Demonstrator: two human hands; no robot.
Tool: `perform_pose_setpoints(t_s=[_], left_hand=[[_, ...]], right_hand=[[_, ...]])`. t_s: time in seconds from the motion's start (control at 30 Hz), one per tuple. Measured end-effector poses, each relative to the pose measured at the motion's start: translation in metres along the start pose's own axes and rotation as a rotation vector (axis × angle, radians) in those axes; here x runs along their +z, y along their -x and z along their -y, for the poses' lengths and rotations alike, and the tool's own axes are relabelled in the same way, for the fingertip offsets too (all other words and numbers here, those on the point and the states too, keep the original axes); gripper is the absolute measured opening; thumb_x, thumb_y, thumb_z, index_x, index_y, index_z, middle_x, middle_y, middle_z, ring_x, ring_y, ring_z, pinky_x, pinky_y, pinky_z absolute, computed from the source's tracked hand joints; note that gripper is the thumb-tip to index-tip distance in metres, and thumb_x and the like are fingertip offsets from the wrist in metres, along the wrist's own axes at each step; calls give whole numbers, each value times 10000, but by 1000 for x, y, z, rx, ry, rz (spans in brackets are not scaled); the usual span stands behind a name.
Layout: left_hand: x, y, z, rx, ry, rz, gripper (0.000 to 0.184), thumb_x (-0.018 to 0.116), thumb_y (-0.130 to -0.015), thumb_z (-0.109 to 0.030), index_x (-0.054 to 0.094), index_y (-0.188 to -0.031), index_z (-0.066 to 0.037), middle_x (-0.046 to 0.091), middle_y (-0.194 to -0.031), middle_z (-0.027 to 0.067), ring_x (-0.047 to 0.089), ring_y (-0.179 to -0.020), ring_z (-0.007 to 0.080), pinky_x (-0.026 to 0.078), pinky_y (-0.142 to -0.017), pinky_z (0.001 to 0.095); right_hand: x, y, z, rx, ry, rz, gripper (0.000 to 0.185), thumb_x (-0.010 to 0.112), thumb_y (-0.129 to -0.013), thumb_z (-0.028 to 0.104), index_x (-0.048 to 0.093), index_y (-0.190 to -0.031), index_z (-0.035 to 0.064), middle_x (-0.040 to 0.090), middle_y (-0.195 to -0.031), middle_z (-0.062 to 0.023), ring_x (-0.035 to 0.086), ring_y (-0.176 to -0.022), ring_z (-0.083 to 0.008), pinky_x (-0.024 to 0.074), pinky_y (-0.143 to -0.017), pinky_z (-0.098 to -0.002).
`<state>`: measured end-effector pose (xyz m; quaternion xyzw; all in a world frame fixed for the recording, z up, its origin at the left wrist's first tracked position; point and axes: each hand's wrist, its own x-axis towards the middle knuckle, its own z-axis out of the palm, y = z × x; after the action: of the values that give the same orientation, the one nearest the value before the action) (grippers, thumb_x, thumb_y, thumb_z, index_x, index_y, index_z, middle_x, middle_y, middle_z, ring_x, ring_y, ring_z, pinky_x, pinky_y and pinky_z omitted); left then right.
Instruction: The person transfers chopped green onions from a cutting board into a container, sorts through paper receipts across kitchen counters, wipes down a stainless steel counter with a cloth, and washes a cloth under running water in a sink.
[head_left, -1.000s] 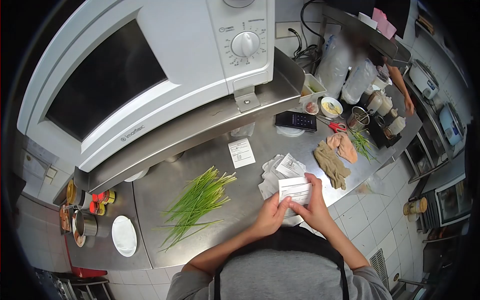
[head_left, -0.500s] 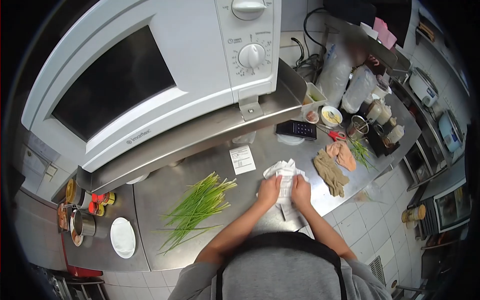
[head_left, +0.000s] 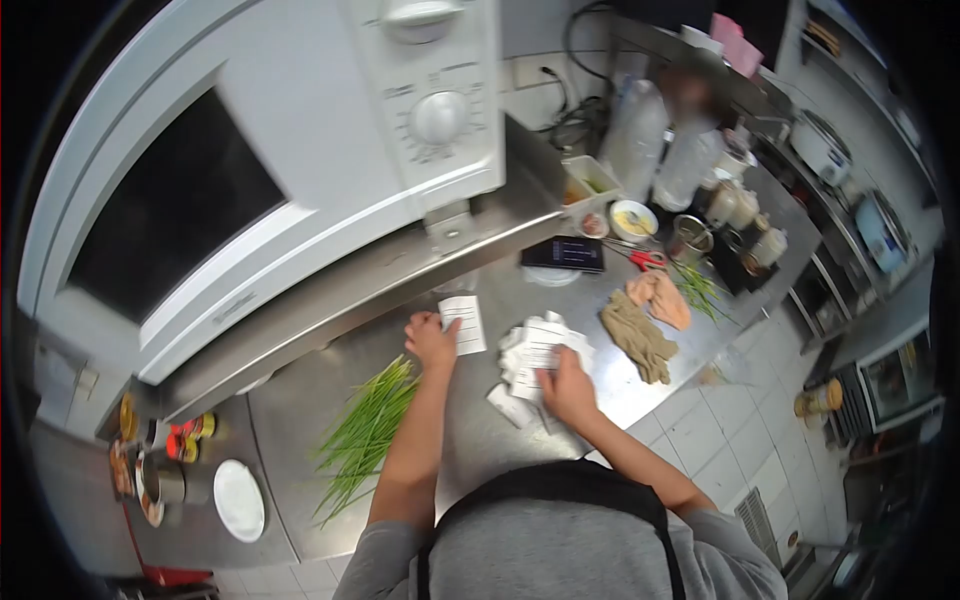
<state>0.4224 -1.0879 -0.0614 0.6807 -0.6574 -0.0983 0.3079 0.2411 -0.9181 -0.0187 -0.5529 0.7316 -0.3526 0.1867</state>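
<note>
My left hand (head_left: 433, 341) is at the left edge of a small printed receipt (head_left: 467, 328), its thumb over the paper and its other fingers curled. With its fingers closed on it, my right hand (head_left: 571, 388) holds a crumpled bundle of receipts (head_left: 533, 358) over the steel counter. Some loose ends of paper hang out below that bundle. Left of my left forearm lies a spread bunch of long green chives (head_left: 365, 440), partly hidden by the arm.
A microwave (head_left: 330, 150) sits on a steel shelf above the counter (head_left: 465, 430). To the right lie a brown cloth (head_left: 640, 340), a peach cloth (head_left: 661, 299), red-handled scissors (head_left: 647, 260) and a dark phone (head_left: 562, 254). A white plate (head_left: 239, 500) rests at left.
My left hand has let go of the bundle and moved left to the single receipt. My right hand keeps the bundle. The whole view has shifted slightly.
</note>
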Motion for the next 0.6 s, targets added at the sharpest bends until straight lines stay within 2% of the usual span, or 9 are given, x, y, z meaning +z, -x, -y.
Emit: perform_pose_setpoints(t_s=[0.07,0.1,0.13,0.17,0.2,0.3,0.4,0.5,0.6], left_hand=[[17,-10,22,162,297,-32,247,763,-670,-277,656,-754,-71,590,-796,49,555,-773,207,421,-691,373],[16,-14,27,89,419,17,220,768,-677,-232,645,-733,-58,577,-702,37,533,-658,167,417,-614,326],[15,-17,32,10,533,67,200,773,-683,-187,634,-712,-45,565,-607,24,512,-543,127,413,-537,279],[13,-17,33,46,733,-25,176,759,-711,-111,612,-686,-19,551,-586,7,454,-514,67,372,-492,225],[5,-20,41,-74,888,53,124,732,-736,-57,617,-741,-10,621,-699,28,532,-590,74,424,-554,216],[-38,-17,44,-127,1228,36,112,704,-756,-26,616,-824,-9,659,-815,66,596,-708,92,469,-657,219],[-87,-7,52,-161,1213,110,155,684,-772,-22,618,-911,-10,665,-916,83,617,-810,109,476,-755,227],[-120,5,49,-205,1181,149,173,679,-778,-27,625,-941,-10,664,-919,75,612,-814,106,471,-759,228],[-126,13,53,-200,1189,158,163,673,-784,-31,637,-943,-13,666,-927,72,612,-824,108,471,-758,229]], right_hand=[[16,-15,-7,-92,46,-32,436,560,-813,184,379,-1156,-16,501,-1038,-241,549,-891,-397,463,-732,-475],[16,-23,-3,-108,31,-11,466,554,-820,146,357,-1207,-22,544,-1018,-245,570,-923,-357,462,-768,-426],[20,-34,-8,-182,-105,23,496,560,-818,128,337,-1239,-12,546,-1023,-246,572,-910,-362,460,-790,-423],[16,-42,-1,-182,-277,106,532,574,-816,125,319,-1266,-4,544,-1032,-243,573,-910,-356,457,-807,-415],[11,-47,3,-266,-260,73,510,576,-818,129,346,-1253,-7,546,-1037,-234,568,-922,-353,452,-821,-411],[5,-53,0,-386,-153,-27,422,582,-807,128,439,-1178,-13,554,-1030,-227,543,-959,-370,433,-851,-417],[-14,-50,-13,-316,-66,-102,281,582,-790,114,551,-1047,5,558,-993,-204,536,-942,-378,433,-834,-418],[-27,-46,-29,-264,-34,-111,206,585,-783,116,592,-970,30,551,-938,-174,539,-884,-360,442,-784,-408],[-18,-36,-19,-333,-67,96,208,593,-789,128,591,-971,28,581,-880,-159,563,-826,-361,459,-738,-414]])
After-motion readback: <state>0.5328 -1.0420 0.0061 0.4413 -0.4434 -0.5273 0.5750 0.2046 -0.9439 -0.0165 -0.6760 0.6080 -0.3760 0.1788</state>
